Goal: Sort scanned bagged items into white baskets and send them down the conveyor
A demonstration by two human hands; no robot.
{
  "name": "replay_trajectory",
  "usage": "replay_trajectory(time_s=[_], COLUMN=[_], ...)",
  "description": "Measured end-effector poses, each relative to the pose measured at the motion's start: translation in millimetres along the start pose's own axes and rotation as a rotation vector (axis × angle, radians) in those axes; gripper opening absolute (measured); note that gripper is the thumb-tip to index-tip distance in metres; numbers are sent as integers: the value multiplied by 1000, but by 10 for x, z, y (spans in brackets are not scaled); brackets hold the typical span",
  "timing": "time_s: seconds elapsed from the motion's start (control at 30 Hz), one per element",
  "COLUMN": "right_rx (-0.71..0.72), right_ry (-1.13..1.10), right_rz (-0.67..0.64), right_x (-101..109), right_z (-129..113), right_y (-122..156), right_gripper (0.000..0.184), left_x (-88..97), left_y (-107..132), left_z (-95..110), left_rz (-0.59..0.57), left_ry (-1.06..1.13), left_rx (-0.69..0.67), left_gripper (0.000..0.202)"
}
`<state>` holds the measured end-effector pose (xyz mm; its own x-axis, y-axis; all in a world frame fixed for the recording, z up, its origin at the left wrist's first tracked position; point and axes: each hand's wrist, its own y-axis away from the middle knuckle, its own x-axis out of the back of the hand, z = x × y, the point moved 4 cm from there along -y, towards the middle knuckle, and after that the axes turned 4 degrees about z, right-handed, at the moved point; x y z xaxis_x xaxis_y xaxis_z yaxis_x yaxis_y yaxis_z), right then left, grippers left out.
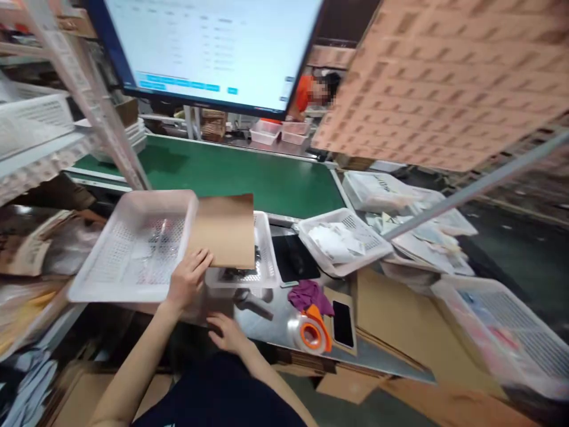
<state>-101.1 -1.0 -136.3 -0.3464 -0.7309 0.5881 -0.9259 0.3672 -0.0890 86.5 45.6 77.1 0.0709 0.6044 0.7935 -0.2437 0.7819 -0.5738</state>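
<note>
My left hand (187, 277) grips the lower left corner of a flat brown cardboard sheet (226, 230), thumb on top of it. The sheet lies over two white perforated baskets: a large tilted one (133, 246) on the left and a smaller one (265, 255) beneath it. My right hand (226, 332) rests flat on the metal worktop (275, 329) with its fingers spread and holds nothing. A dark handheld scanner (252, 302) lies just beyond its fingertips.
On the worktop are an orange tape dispenser (312, 333), a phone (343, 323), a purple cloth (309, 295) and a black tablet (294, 258). More white baskets (344, 240) stand to the right. A green conveyor belt (249, 175) and a monitor (213, 47) lie beyond, and a person in orange (311, 92) is far back.
</note>
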Motion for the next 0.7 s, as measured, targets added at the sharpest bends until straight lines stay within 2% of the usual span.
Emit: replay_trajectory(time_s=[0.07,0.1,0.13,0.2,0.27,0.33,0.37,0.43,0.5,0.57,0.6,0.7], right_rx=[-118,-194,-274,-416,-509,-559,-577,-604,-599,-576,-552,-447], right_ry=[-19,-12,6,61,129,199,234,291,323,348,429,573], right_rz=[178,281,383,552,646,676,680,691,703,711,712,778], right_x=[530,833,1144,1738,2225,2572,2694,2850,2894,2845,2800,2653], right_z=[308,514,742,1224,1664,1976,2071,2172,2269,2480,2621,3093], right_y=[294,420,521,605,495,230,78,-181,-333,-401,-426,-492], right_gripper=[32,34,39,49,52,51,54,64,65,63,63,68], left_x=[-522,-685,-773,-736,-499,-195,-57,139,271,373,422,599], left_y=[-56,-11,53,192,335,503,601,822,1017,1114,1119,1005], left_z=[212,286,333,323,174,-75,-219,-509,-751,-923,-983,-1082], left_rz=[-319,-406,-432,-341,-186,-114,-138,-338,-563,-701,-724,-653], left_ry=[-42,-54,-59,-69,-106,-158,-185,-256,-330,-355,-338,-210], left_rx=[20,31,47,111,220,354,429,579,702,787,818,891], left_gripper=[45,44,42,40,41,50,62,95,115,113,105,69])
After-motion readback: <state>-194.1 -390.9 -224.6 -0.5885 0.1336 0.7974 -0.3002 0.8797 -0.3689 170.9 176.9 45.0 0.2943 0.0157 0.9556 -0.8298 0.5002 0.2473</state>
